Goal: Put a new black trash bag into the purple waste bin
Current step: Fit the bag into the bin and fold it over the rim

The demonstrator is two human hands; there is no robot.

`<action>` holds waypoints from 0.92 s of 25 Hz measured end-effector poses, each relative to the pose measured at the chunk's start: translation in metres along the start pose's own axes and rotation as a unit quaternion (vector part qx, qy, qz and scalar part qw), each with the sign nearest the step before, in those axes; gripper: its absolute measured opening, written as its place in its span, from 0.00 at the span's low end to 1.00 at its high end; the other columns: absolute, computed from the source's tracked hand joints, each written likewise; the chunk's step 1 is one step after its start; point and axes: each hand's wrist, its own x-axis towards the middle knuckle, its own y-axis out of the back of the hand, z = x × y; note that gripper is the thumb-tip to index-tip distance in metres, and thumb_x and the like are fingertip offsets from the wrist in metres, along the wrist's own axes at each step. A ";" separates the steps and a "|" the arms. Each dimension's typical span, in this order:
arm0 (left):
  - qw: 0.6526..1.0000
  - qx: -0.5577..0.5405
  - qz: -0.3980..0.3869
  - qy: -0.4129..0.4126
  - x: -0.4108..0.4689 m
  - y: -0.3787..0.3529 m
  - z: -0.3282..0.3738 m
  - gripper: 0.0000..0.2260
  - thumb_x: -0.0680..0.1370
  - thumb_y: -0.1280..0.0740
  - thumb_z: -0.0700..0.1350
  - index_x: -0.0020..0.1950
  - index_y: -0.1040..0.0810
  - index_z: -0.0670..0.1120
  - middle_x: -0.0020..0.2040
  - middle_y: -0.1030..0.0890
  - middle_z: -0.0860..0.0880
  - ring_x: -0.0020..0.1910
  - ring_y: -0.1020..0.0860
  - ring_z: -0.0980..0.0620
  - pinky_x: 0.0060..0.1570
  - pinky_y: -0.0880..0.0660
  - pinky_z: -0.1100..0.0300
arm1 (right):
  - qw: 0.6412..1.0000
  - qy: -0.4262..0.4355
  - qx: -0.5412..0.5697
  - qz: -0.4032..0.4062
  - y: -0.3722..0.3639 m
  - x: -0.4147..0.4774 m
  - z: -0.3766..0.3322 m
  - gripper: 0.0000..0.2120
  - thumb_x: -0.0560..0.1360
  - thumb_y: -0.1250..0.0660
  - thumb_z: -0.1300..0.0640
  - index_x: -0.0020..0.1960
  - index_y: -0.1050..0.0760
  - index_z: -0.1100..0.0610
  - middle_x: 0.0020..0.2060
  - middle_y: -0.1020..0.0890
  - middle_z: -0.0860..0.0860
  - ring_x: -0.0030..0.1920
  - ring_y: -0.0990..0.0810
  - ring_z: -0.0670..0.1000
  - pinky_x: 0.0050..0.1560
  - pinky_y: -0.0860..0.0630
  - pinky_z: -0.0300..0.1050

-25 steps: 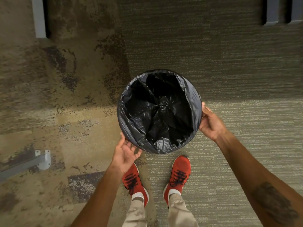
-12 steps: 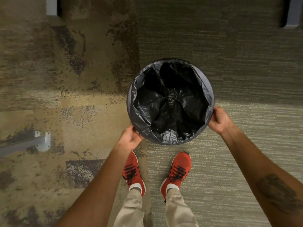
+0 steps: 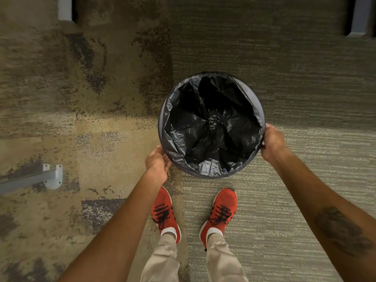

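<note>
The round waste bin (image 3: 160, 127) stands on the carpet in front of my feet, seen from straight above, its rim a dull purple-grey. A black trash bag (image 3: 211, 127) lines the inside, crumpled at the bottom, with its edge folded over the rim. My left hand (image 3: 157, 161) grips the near-left edge of the rim. My right hand (image 3: 272, 141) grips the right edge, fingers curled over the bag's fold. The bin's outer wall is hidden from this angle.
My red shoes (image 3: 164, 212) stand just behind the bin. A grey metal furniture foot (image 3: 50, 176) lies on the floor at the left. Two more grey legs (image 3: 65, 9) stand at the top corners. Patterned carpet surrounds the bin.
Both hands have closed on the bin's rim; a second ago they were open beside it. The bin has shifted to the right in view.
</note>
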 end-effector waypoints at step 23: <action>0.958 0.167 -0.103 -0.211 -0.077 0.010 -0.012 0.33 0.77 0.28 0.44 0.79 0.38 0.50 0.74 0.28 0.49 0.71 0.26 0.43 0.69 0.28 0.40 | 0.984 0.161 -0.053 -0.064 0.015 -0.061 0.065 0.20 0.82 0.38 0.64 0.73 0.30 0.54 0.63 0.18 0.53 0.63 0.19 0.54 0.58 0.20 0.53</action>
